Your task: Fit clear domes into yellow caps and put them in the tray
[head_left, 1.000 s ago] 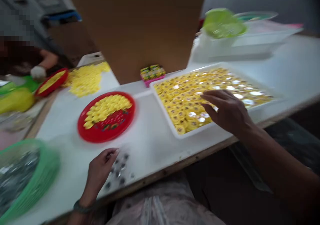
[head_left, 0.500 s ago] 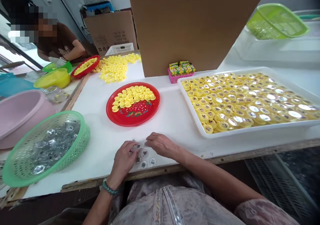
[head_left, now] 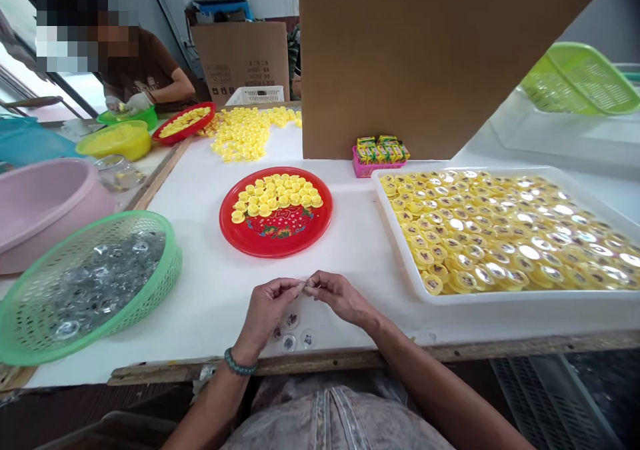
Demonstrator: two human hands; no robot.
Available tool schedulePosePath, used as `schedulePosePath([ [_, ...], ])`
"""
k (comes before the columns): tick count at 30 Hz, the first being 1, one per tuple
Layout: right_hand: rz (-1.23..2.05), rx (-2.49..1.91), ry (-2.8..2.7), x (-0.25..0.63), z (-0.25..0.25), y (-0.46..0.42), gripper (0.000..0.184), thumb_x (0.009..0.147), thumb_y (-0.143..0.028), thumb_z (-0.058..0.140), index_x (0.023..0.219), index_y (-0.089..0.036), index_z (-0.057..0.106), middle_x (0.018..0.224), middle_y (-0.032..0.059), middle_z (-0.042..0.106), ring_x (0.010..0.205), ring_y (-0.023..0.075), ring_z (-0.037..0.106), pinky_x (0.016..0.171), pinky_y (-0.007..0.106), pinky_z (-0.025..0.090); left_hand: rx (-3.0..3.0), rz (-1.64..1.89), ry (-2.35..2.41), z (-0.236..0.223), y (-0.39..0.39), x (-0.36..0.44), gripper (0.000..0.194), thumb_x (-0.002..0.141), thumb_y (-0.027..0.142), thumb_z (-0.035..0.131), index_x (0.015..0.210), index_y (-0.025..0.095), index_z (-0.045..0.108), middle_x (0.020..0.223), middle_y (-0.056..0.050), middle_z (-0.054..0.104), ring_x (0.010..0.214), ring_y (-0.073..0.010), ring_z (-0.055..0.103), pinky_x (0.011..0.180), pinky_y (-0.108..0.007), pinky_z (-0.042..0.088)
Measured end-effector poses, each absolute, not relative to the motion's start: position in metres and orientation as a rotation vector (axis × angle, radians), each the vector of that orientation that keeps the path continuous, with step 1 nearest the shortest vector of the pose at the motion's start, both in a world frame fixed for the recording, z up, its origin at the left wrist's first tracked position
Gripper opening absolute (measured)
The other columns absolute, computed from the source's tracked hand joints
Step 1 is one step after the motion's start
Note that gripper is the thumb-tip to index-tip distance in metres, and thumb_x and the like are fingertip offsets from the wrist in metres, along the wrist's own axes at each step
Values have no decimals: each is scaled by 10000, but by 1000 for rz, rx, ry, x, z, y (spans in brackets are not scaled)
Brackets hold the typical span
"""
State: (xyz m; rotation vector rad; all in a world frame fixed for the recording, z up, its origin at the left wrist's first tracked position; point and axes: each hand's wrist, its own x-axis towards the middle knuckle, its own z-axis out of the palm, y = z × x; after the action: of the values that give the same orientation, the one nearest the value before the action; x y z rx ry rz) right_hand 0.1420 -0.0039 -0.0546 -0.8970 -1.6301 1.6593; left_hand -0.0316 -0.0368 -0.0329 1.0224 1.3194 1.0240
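Note:
My left hand and my right hand meet fingertip to fingertip above the white table. Between them they pinch a small clear plastic disc, mostly covered by the fingers. Just below lie several loose clear discs with dark printed pictures, one of them a round disc near the table's front edge. Beyond my hands, a red plate carries small yellow cup-shaped pieces on its far half.
To the left, a green basket holds many clear discs, beside a pink basin. A white tray of yellow pieces topped with discs lies right. A cardboard panel stands behind. A gloved co-worker sits far left.
My hands have come together from either side of the loose discs, now pinching one piece between them. The view has shifted slightly. The co-worker's gloved hands have come up over the green bowl.

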Motion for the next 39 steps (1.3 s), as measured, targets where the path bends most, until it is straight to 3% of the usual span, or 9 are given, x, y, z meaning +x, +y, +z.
schedulePosePath([
  [5, 1674, -961, -1652, 141, -54, -5, 223, 812, -368, 588, 742, -157, 582, 667, -19, 532, 645, 111, 455, 613, 239, 373, 1047, 997, 1380, -28, -33, -25, 191, 700, 318, 703, 820, 169, 697, 730, -19, 684, 671, -133, 572, 640, -223, 452],
  [9, 1770, -941, -1413, 141, -52, -5, 261, 786, -418, 612, 773, -158, 590, 685, 3, 576, 663, 128, 511, 633, 263, 413, 980, 991, 1422, -26, -29, -18, 243, 667, 347, 727, 800, 147, 689, 662, -24, 657, 613, -127, 542, 589, -228, 428],
  [19, 1694, -916, -1198, 144, -45, -2, 217, 804, -376, 611, 771, -161, 609, 688, 7, 593, 667, 124, 531, 646, 260, 429, 693, 1145, 1303, -23, -23, -3, 248, 608, 330, 778, 753, 147, 695, 683, -10, 619, 651, -104, 495, 626, -212, 386],
  [22, 1417, -976, -1446, 147, -46, -3, 209, 809, -341, 617, 946, -184, 619, 816, 27, 618, 710, 130, 555, 674, 273, 463, 779, 1106, 1356, -20, -15, -10, 233, 632, 341, 757, 708, 135, 681, 613, 1, 584, 593, -97, 454, 580, -216, 360],
  [25, 1016, -951, -1744, 151, -48, -3, 380, 819, -273, 613, 1192, -245, 543, 1010, 59, 609, 817, 145, 584, 747, 290, 490, 905, 970, 1367, -16, -6, -18, 221, 658, 340, 725, 668, 127, 663, 587, -2, 570, 570, -102, 442, 560, -226, 345],
  [29, 688, -905, -1983, 154, -51, -2, 341, 859, -202, 544, 1197, -248, 538, 994, 70, 627, 906, 178, 593, 788, 312, 495, 1051, 759, 1330, -8, 2, -19, 217, 657, 328, 712, 626, 125, 642, 560, -3, 554, 539, -109, 435, 534, -236, 332],
  [33, 546, -989, -1962, 155, -53, -1, 297, 843, -185, 545, 1137, -231, 543, 926, 71, 629, 825, 183, 602, 714, 315, 509, 1307, 675, 1341, 4, 26, -28, 230, 695, 375, 670, 749, 151, 667, 678, -31, 627, 601, -145, 515, 570, -252, 382],
  [37, 530, -1065, -1888, 155, -51, -1, 283, 812, -177, 571, 1086, -232, 532, 942, 68, 622, 821, 190, 605, 704, 321, 513, 1788, 716, 2112, 15, 84, -73, 297, 749, 401, 599, 943, 180, 637, 930, -88, 661, 772, -221, 595, 688, -311, 434],
  [39, 551, -1075, -1875, 154, -50, -1, 274, 807, -173, 574, 1071, -230, 526, 947, 64, 616, 818, 188, 601, 705, 322, 512, 1932, 474, 2423, 15, 115, -101, 323, 772, 357, 568, 1014, 147, 612, 1050, -147, 630, 915, -269, 591, 758, -334, 432],
])
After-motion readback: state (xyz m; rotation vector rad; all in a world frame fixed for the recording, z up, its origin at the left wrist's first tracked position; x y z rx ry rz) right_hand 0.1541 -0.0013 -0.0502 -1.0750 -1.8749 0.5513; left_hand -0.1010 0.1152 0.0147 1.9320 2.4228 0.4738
